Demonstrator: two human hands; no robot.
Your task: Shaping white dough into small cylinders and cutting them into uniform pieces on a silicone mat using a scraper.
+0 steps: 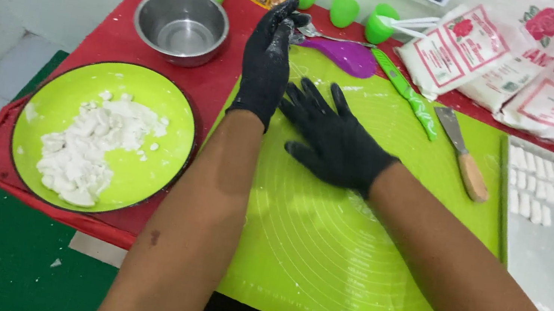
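Right hand lies flat, fingers spread, on the green silicone mat — left hand, open, fingertips touching a metal spoon beside the purple scoop.

The table is covered in red. A green mat is laid centrally, a green plate at the left edge. A steel bowl is set near the far-left corner.
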